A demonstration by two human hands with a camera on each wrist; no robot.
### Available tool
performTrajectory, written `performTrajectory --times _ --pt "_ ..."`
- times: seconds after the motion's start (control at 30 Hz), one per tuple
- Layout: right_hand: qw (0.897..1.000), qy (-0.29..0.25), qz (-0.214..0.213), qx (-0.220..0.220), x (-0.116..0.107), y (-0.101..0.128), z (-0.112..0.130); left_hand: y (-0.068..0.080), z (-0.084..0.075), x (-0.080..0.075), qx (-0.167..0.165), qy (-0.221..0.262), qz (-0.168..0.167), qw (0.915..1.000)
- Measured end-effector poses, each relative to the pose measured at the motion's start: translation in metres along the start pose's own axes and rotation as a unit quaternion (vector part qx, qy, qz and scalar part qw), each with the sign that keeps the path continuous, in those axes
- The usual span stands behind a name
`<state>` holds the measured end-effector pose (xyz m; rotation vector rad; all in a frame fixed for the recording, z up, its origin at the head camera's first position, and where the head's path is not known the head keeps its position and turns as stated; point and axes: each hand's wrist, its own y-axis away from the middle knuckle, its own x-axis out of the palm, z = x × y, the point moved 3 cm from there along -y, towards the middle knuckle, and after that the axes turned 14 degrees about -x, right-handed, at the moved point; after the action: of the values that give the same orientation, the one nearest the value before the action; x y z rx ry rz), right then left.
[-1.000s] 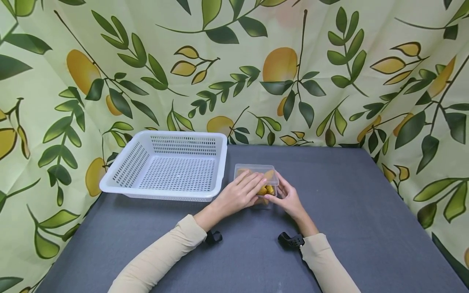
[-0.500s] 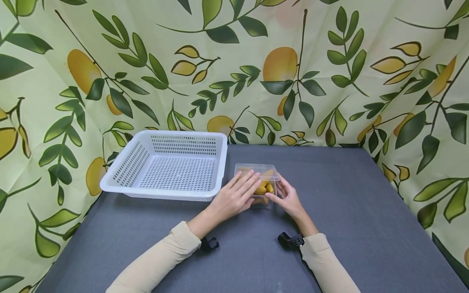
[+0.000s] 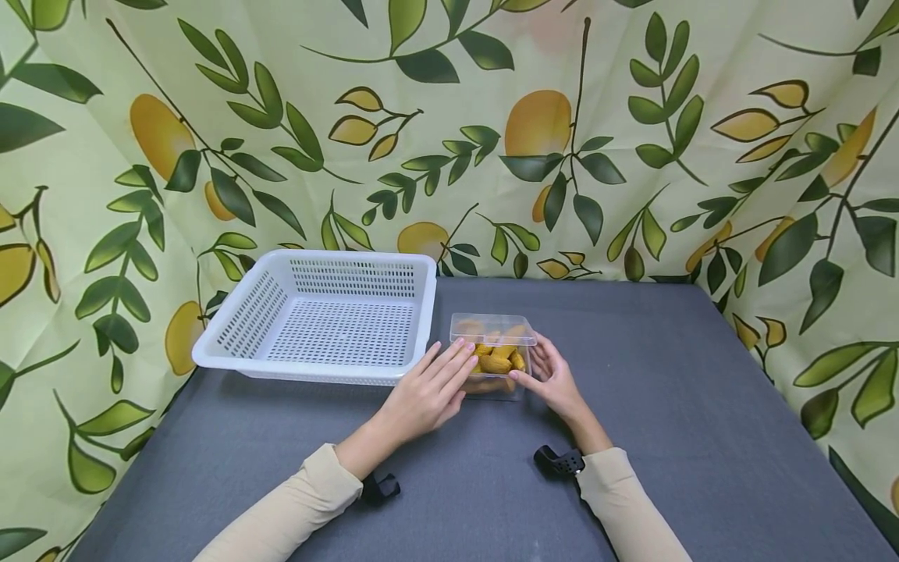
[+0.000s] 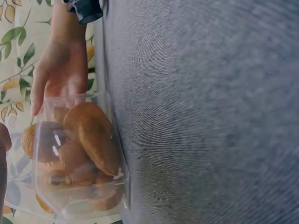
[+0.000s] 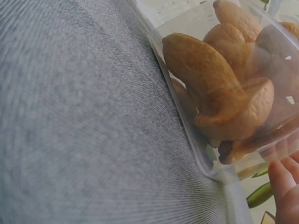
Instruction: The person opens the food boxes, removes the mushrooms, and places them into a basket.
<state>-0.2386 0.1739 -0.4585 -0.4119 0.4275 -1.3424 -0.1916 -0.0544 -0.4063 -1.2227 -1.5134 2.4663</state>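
Steadying the clear box (image 3: 492,385) on the desk (image 3: 667,375), it seems.
Right hand (image 3: 558,382) grips its side; left hand (image 3: 424,394) is straight-fingered (holding nothing) at its left; next, the lid (image 3: 518,332) probably needs careful handling.

Upright clear box (image 3: 493,385) of yellow-brown pieces (image 3: 495,364) on grey cloth (image 3: 632,375)

Draped tabletop station, apparently a staged recording area.
Printed fabric (image 3: 449,105) (leaves and orange fruit on a pale ground) hangs behind and along both sides of a table (image 3: 653,406) covered in grey cloth; black devices (image 3: 559,460) are strapped at both wrists. The type of room beyond cannot be told.
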Motion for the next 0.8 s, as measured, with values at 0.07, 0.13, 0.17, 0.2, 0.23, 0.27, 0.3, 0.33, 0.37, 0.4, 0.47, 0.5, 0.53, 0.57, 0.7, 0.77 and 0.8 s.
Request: performTrajectory --times 0.07,0.13,0.17,0.2,0.23,0.27,0.3,0.33,0.37,0.4,0.47,0.5,0.53,0.57,0.7,0.77,0.8 --pt "1.000 -0.001 0.001 -0.003 0.0000 -0.0002 0.0001 0.0013 -0.0001 0.0002 -0.001 -0.003 0.004 1.0000" --pt "1.000 -0.005 0.003 -0.004 0.0002 -0.0002 0.0000 0.0021 -0.0003 0.0007 -0.003 -0.005 0.006 1.0000" --pt "1.000 -0.004 0.004 -0.005 0.0003 -0.0002 -0.0002 0.0022 -0.0003 0.0011 -0.003 -0.006 0.007 1.0000" --pt "1.000 -0.004 0.007 -0.004 0.0005 0.0000 -0.0003 0.0023 -0.0004 0.0013 -0.004 -0.006 0.007 1.0000" --pt "1.000 -0.002 0.009 -0.003 0.0007 0.0001 -0.0005 0.0024 -0.0005 0.0015 -0.005 -0.006 0.006 1.0000" --pt "1.000 -0.002 0.010 0.001 0.0007 0.0002 -0.0009 0.0022 -0.0005 0.0016 -0.006 -0.006 0.004 1.0000" --pt "1.000 0.001 0.010 0.006 0.0006 0.0003 -0.0015 0.0021 -0.0005 0.0019 -0.006 -0.006 0.002 1.0000" --pt "1.000 0.004 0.011 0.010 0.0004 0.0004 -0.0017 0.0020 -0.0006 0.0022 -0.006 -0.007 0.000 1.0000" --pt "1.000 0.008 0.012 0.014 0.0003 0.0005 -0.0019 0.0019 -0.0006 0.0023 -0.006 -0.007 -0.001 1.0000" --pt "1.000 0.010 0.012 0.019 0.0002 0.0004 -0.0020 0.0016 -0.0007 0.0023 -0.006 -0.008 -0.003 0.9999" --pt "0.999 0.016 0.013 0.024 -0.0001 0.0002 -0.0016 0.0012 -0.0007 0.0025 -0.006 -0.010 -0.005 0.9999" --pt "0.999 0.019 0.013 0.026 -0.0003 0.0001 -0.0014 0.0009 -0.0007 0.0024 -0.006 -0.011 -0.005 0.9999" --pt "0.999 0.020 0.014 0.026 -0.0005 0.0000 -0.0011 0.0006 -0.0007 0.0024 -0.007 -0.010 -0.006 0.9999" --pt "0.999 0.020 0.013 0.028 -0.0005 0.0000 -0.0012 0.0000 -0.0006 0.0023 -0.007 -0.009 -0.006 0.9999" --pt "0.999 0.015 0.011 0.032 -0.0008 0.0001 -0.0009 -0.0031 0.0000 0.0019 -0.012 -0.006 -0.005 0.9999" --pt "0.999 0.011 0.011 0.033 -0.0009 0.0001 -0.0002 -0.0052 0.0006 0.0020 -0.014 -0.007 -0.007 0.9998" --pt "0.999 0.010 0.011 0.034 -0.0010 0.0000 0.0003 -0.0064 0.0010 0.0020 -0.016 -0.007 -0.008 0.9998"
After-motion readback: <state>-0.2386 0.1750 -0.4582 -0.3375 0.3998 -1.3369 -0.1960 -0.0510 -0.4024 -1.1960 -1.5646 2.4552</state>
